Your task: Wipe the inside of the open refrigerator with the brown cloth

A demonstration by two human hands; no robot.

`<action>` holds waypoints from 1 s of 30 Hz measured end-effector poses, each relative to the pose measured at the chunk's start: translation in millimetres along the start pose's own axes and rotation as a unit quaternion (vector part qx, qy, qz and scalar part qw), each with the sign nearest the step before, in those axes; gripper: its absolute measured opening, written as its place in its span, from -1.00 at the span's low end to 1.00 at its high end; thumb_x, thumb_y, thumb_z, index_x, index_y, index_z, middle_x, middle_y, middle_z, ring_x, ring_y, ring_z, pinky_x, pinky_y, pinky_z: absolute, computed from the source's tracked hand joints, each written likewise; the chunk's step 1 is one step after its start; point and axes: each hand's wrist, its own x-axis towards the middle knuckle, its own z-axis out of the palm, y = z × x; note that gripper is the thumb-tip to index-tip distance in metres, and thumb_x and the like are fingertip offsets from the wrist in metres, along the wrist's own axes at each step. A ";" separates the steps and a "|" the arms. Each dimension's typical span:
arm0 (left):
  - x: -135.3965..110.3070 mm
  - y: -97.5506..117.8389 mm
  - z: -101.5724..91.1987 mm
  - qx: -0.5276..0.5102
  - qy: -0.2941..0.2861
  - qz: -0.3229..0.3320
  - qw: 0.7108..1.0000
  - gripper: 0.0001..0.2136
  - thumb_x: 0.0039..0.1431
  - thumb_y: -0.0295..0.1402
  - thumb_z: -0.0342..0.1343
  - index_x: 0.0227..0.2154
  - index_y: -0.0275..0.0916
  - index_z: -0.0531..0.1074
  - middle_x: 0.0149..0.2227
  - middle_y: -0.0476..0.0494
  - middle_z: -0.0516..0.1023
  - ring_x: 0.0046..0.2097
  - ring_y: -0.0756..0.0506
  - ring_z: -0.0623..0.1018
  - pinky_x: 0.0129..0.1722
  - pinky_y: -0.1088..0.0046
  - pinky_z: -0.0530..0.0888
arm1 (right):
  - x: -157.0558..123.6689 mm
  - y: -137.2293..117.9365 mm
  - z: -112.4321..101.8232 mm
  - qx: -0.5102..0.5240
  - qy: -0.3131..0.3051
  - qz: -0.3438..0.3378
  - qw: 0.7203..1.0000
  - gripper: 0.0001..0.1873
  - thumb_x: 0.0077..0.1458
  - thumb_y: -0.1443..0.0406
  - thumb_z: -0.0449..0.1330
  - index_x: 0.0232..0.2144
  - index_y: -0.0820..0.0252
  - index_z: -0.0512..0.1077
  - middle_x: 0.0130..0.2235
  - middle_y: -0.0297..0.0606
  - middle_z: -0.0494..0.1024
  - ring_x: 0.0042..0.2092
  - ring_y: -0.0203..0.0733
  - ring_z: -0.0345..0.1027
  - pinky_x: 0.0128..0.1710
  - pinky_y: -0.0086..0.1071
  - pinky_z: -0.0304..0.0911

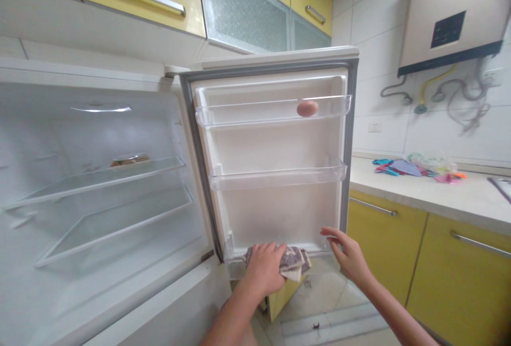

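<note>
My left hand [264, 269] is closed on a grey patterned cloth [294, 262], pressing it against the bottom ledge of the open fridge door [275, 207]. My right hand [348, 254] rests with its fingers against the door's lower right edge, gripping it loosely. A single egg [307, 108] lies in the top door shelf [271, 114]. The middle door shelf [275, 176] holds nothing.
The fridge interior [96, 175] at left has glass shelves, with a small dish [128, 160] at the back. Yellow cabinets [439, 261] and a counter [435, 191] with colourful cloths [415, 167] stand at right. A water heater [455, 13] hangs above.
</note>
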 end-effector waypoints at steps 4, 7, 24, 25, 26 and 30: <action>29.4 17.5 -4.4 0.012 -0.049 0.037 0.998 -0.53 -0.01 -0.23 0.07 0.02 -0.15 0.41 -0.07 -0.34 0.61 -0.03 -0.36 0.59 -0.05 0.03 0.52 | -4.3 18.2 6.5 0.088 0.042 0.032 0.995 -0.59 0.15 0.17 0.16 0.05 0.06 0.40 -0.02 -0.12 0.61 0.00 -0.02 0.52 0.04 -0.04 0.45; 52.1 33.3 -1.0 0.011 -0.081 0.060 0.995 -0.53 -0.07 -0.28 0.10 -0.01 -0.19 0.44 -0.08 -0.41 0.63 -0.06 -0.39 0.62 -0.08 0.04 0.55 | -2.2 21.4 4.3 0.182 0.067 0.068 0.979 -0.53 0.13 0.08 0.23 0.07 0.05 0.37 0.02 -0.07 0.58 0.04 0.02 0.50 0.04 -0.04 0.45; 97.9 56.9 -3.1 -0.065 -0.194 0.073 0.976 -0.52 -0.10 -0.04 0.12 -0.08 -0.07 0.53 -0.14 -0.23 0.67 -0.25 -0.24 0.61 -0.31 0.28 0.49 | -3.9 10.6 -1.9 0.153 -0.037 0.086 0.984 -0.47 0.27 -0.03 0.00 0.19 -0.02 0.30 0.28 -0.15 0.37 0.33 -0.04 0.18 0.39 0.02 0.01; 93.8 48.1 -4.4 -0.067 -0.200 0.068 0.975 -0.54 -0.12 -0.06 0.13 -0.12 -0.09 0.54 -0.16 -0.23 0.67 -0.27 -0.23 0.60 -0.34 0.29 0.47 | -3.4 8.7 -2.4 0.134 -0.041 0.085 0.986 -0.47 0.27 -0.04 -0.01 0.19 -0.01 0.30 0.27 -0.15 0.38 0.33 -0.04 0.18 0.39 0.03 0.01; 89.3 38.3 -5.6 -0.068 -0.206 0.064 0.974 -0.56 -0.15 -0.10 0.15 -0.15 -0.11 0.55 -0.18 -0.23 0.67 -0.29 -0.23 0.59 -0.36 0.30 0.46 | -3.1 7.1 -2.8 0.111 -0.045 0.085 0.989 -0.46 0.27 -0.05 -0.02 0.19 -0.01 0.30 0.27 -0.16 0.38 0.33 -0.03 0.18 0.39 0.04 0.00; 65.4 -9.8 -13.0 -0.077 -0.220 0.048 0.971 -0.60 -0.21 -0.21 0.16 -0.21 -0.10 0.57 -0.21 -0.14 0.68 -0.30 -0.18 0.57 -0.36 0.36 0.43 | -3.8 2.2 -0.7 0.016 -0.048 0.068 0.996 -0.47 0.26 -0.05 -0.02 0.16 -0.02 0.34 0.25 -0.16 0.40 0.31 0.02 0.20 0.37 0.09 0.05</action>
